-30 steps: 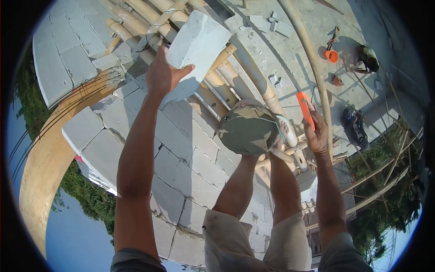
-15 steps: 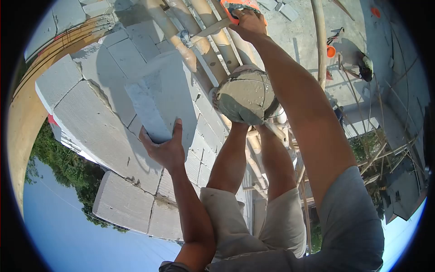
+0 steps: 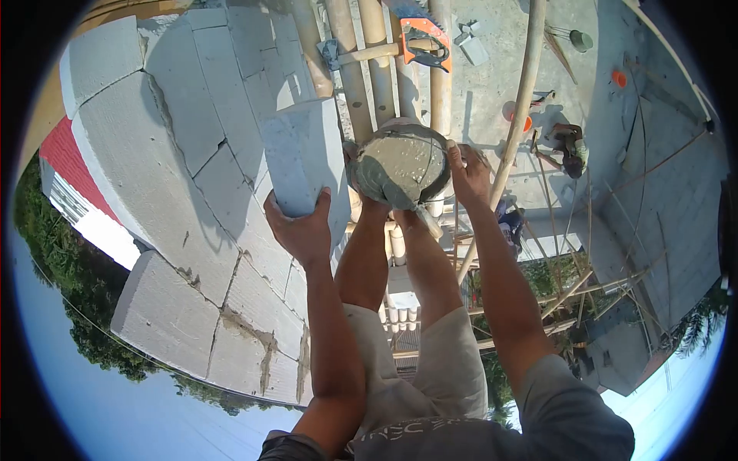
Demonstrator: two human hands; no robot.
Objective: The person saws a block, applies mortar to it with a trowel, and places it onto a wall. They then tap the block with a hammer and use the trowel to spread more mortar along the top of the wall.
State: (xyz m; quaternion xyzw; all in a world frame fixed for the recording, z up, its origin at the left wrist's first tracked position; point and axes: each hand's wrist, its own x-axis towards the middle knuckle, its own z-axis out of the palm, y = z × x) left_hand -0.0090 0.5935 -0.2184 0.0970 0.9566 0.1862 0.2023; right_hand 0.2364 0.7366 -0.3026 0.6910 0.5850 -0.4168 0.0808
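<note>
Pointing lengthwise away from the body, pale block (image 3: 295, 157), near end pinched by left hand (image 3: 304, 233).

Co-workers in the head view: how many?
2 visible: a crouching person right of the long bamboo pole; a person in dark clothing lower in view, only partly seen. More may be hidden.

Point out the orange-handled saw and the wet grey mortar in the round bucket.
Orange-handled saw (image 3: 420, 30): head view, on the handle.
Wet grey mortar (image 3: 405, 154): head view, on its sunlit surface.

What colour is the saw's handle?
The saw handle is orange with black parts, showing best in the head view.
</note>
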